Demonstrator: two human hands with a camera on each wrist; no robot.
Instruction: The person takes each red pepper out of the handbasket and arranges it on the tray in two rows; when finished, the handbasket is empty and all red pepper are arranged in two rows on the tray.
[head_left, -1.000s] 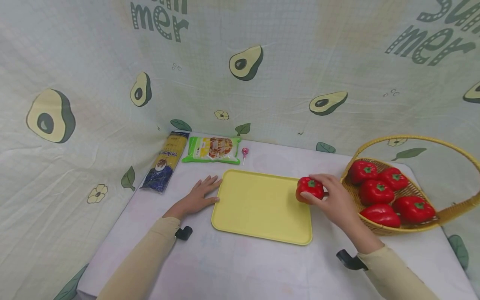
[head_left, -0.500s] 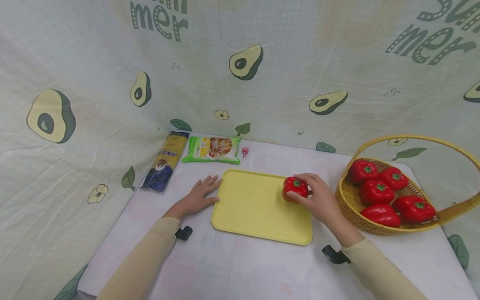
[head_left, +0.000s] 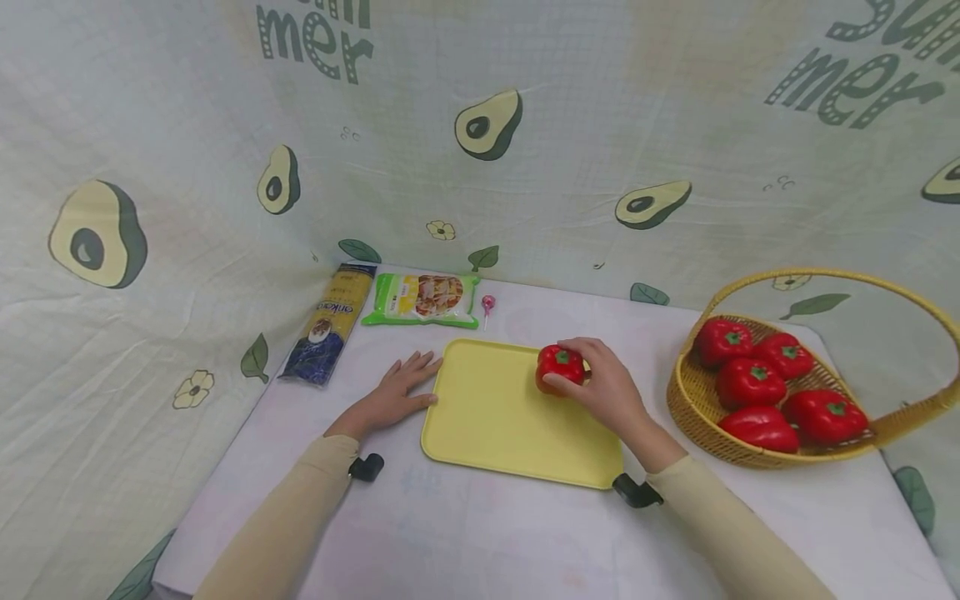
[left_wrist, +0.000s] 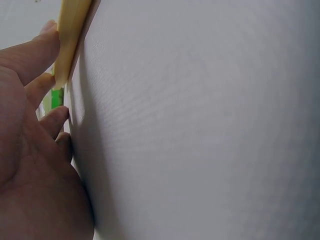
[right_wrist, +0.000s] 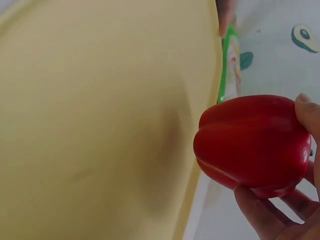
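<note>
One red pepper (head_left: 553, 372) held over one yellow tray (head_left: 487, 412)

Step in hand, as we judge it: setting a single pepper onto the tray. We find the pepper over the far part of the tray, right of its middle; in the right wrist view a shadow lies on the tray beside it, so we take the pepper to be raised, not yet resting. The next move, in our view, calls for lowering it onto the bare surface, then easing the fingers away so that it does not roll.

Grips, two. The right-hand grip (head_left: 606, 387) pinches the pepper between thumb and fingers. The left-hand grip (head_left: 397, 397) lies spread on the counter (head_left: 480, 542), thumb and a fingertip at the tray's left rim, apparently steadying it.

Stock, as we count it:
- Red peppers: six, namely one held and five basket peppers (head_left: 750, 382)
- Tray: one, flat on the counter
- Wicker basket (head_left: 692, 419), arched handle: one, right of the tray and apart from it
- Yellow-and-blue packet (head_left: 327, 325): one, at back left
- Green packet (head_left: 423, 300): one, just beside the former
- Pink lollipop (head_left: 488, 303): one, just right of the green packet
- Black wrist fittings (head_left: 366, 467): two, one per cuff
</note>
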